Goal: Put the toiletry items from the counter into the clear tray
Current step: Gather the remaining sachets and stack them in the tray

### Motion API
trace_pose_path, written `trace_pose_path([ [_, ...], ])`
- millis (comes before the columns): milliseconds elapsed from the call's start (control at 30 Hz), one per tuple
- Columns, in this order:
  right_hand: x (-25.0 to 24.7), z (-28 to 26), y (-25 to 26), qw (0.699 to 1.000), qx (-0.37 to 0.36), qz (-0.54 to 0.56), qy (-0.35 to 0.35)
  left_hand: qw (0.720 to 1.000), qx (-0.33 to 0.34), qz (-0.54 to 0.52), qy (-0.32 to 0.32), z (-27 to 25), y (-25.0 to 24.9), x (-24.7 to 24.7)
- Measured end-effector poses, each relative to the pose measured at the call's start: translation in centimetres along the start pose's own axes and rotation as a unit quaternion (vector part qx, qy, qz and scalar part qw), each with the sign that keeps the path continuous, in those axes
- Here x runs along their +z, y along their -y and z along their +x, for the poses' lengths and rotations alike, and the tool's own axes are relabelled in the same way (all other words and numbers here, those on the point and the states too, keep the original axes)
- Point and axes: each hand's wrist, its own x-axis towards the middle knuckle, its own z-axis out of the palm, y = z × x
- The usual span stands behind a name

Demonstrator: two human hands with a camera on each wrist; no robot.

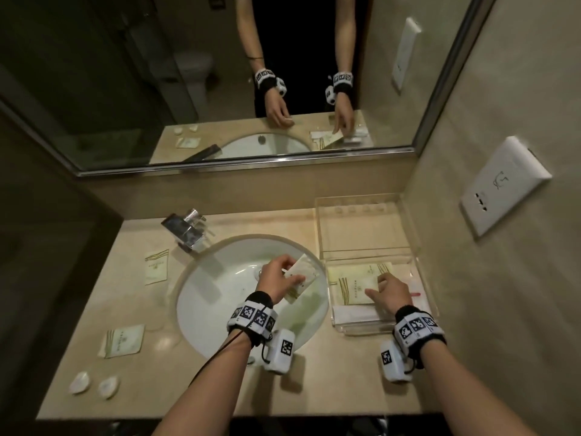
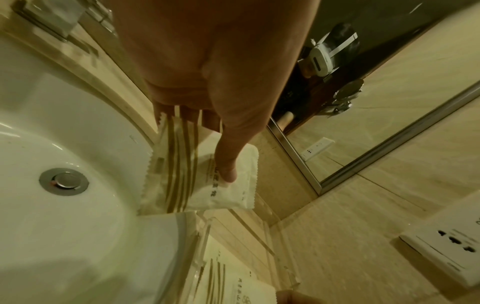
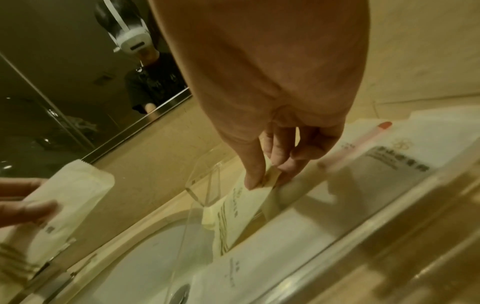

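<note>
Toiletry packets lie in three places: two striped sachets (image 1: 156, 266) (image 1: 122, 340) and two small round white items (image 1: 93, 383) on the counter (image 1: 201, 394) left of the sink (image 1: 220, 297), one white packet (image 1: 301, 276) in the left hand (image 1: 276, 280), and several inside the clear tray (image 1: 418, 247) at the counter's right end. The left hand holds its packet above the basin, thumb pressed on the face and fingers curled behind (the left wrist view shows only the thumb and a few fingertips past the palm). The right hand (image 1: 393, 292) is inside the tray's near compartment, thumb and fingers pinching the corner of a pale yellow striped sachet (image 1: 355, 286) that lies on another of the same kind. White packets (image 1: 358, 314) lie under and beside it, their number hard to judge through the glare on the clear walls. A thin item with a red end (image 1: 414, 293) is half covered by the hand; what it is cannot be told. Printed text on every packet is too blurred to read. The tray's far compartment looks bare, though reflections cloud it. A chrome faucet (image 1: 187, 229) stands behind the sink, and a white wall socket (image 1: 503, 187) sits on the right wall.
</note>
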Motion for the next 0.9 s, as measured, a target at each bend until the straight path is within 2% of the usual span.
trace_pose_path([
  [233, 1.2, 0.7, 0.3, 0.999, -0.021, -0.042, 0.01, 1.0, -0.01, 0.008, -0.018, -0.3, 0.2, 0.3],
  [467, 1.7, 1.4, 0.4, 0.996, -0.022, -0.054, -0.063, 0.999, -0.015, 0.007, -0.028, -0.2, 0.6, 0.4],
  [600, 2.2, 1.3, 0.0, 0.996, -0.015, -0.05, -0.075, 0.999, -0.012, 0.014, -0.027, -0.2, 0.5, 0.7],
  [667, 2.5, 1.2, -0.4, 0.994, -0.046, -0.042, -0.088, 1.0, -0.012, 0.014, -0.025, -0.2, 0.5, 0.9],
  [800, 2.8, 0.6, -1.0, 0.978, -0.162, -0.053, -0.119, 1.0, -0.008, 0.016, -0.025, -0.1, 0.4, 1.0],
  [900, 3.1, 0.5, -1.5, 0.967, -0.214, -0.102, -0.095, 0.999, -0.004, 0.02, -0.025, 0.0, 0.3, 1.1],
])
